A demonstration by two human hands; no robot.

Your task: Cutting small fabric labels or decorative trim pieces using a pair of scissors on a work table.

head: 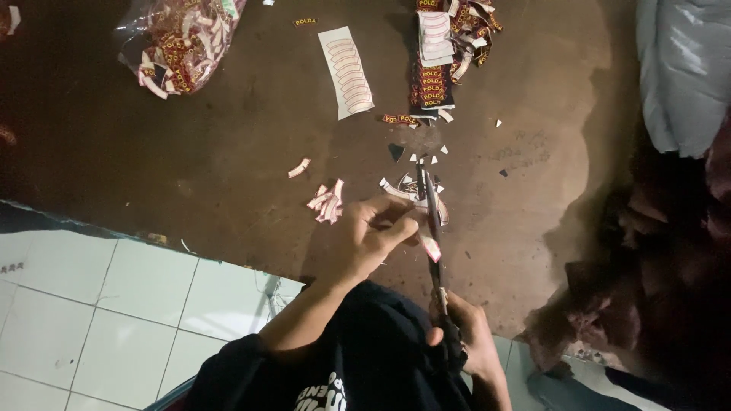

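A dark brown mat [190,167] covers the floor, with pale tiles [91,304] beginning at seven o'clock. My right hand [464,335] is closed round the handles of the scissors [432,221], whose long blades run straight toward twelve, nearly shut on a small label [431,247]. My left hand [373,236] pinches that label between thumb and fingertips. Cut strips [327,204] lie at nine, a white backing sheet [346,72] at eleven, a stack of labels [438,61] at twelve, a plastic bag [183,42] farther at ten. Bare mat opens toward two.
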